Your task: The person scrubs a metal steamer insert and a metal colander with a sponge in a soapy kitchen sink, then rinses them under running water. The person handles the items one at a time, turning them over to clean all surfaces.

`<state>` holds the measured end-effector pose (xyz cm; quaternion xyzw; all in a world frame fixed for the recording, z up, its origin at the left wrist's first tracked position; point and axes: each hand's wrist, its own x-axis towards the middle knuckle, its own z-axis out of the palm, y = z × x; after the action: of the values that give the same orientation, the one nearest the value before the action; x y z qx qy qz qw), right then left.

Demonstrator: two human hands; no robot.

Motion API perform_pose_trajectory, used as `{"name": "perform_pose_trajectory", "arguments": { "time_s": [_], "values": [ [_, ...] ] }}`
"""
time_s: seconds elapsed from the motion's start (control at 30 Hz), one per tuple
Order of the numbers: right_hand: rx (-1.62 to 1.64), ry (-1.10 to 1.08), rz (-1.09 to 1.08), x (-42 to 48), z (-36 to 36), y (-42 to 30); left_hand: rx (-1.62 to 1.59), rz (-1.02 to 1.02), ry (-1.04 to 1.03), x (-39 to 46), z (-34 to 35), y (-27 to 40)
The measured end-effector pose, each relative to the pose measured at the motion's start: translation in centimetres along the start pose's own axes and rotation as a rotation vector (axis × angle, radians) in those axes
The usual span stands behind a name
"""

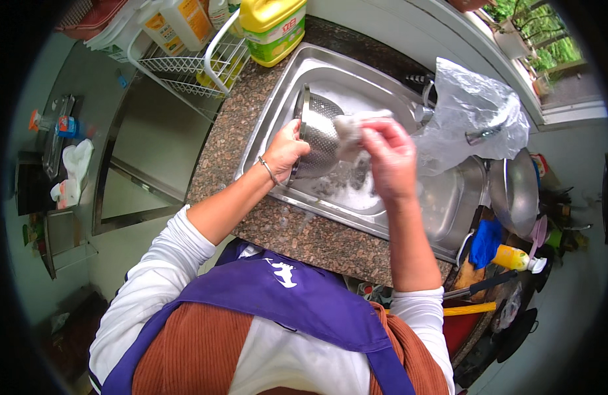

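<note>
My left hand [285,153] grips the rim of a perforated stainless steel colander [320,136], tilted on its side over the left basin of a steel sink [368,226]. In my right hand [390,153] is a pale, wet cloth [350,131], held close to the colander's perforated outer wall; both are slightly blurred. Foamy water [366,195] lies in the basin below. The inside of the colander faces left and is mostly hidden from me.
A clear plastic bag [469,113] hangs over the faucet area. A yellow detergent jug [273,32] and white wire rack [185,64] stand at the back left. To the right are a metal wok [514,192], a blue cloth [486,242] and a yellow bottle [514,257].
</note>
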<state>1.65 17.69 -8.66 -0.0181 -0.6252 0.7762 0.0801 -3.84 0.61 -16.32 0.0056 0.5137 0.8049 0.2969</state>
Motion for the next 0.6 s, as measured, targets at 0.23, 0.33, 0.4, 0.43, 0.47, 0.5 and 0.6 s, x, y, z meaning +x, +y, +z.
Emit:
{"name": "perform_pose_trajectory", "arguments": {
  "time_s": [0.23, 0.33, 0.4, 0.43, 0.47, 0.5, 0.6],
  "values": [
    [-1.154, 0.014, -0.661, 1.0, -0.9, 7.9, 0.291, -0.037, -0.052, -1.3, 1.1, 0.8],
    [-0.761, 0.110, -0.241, 3.2, -3.2, 10.5, 0.420, -0.027, -0.174, -0.8, -0.4, 0.3],
    [-0.247, 0.078, 0.178, 4.9, -7.4, 12.4, 0.379, -0.122, -0.209, -2.1, 1.2, 2.9],
    [-0.066, 0.030, 0.259, 5.0, -10.2, 14.2, 0.373, -0.112, -0.206, -2.7, 2.3, 4.5],
    [0.314, 0.052, 0.550, 4.5, -11.0, 14.6, 0.304, -0.095, -0.190, -2.9, 1.1, 4.5],
    [0.473, 0.139, 0.606, 4.0, -10.4, 15.1, 0.233, -0.080, -0.181, -2.8, 0.1, 4.4],
    [0.996, 0.149, 0.501, 1.0, -8.5, 15.9, -0.070, 0.061, -0.043, -2.7, 1.2, 5.0]
  ]
}}
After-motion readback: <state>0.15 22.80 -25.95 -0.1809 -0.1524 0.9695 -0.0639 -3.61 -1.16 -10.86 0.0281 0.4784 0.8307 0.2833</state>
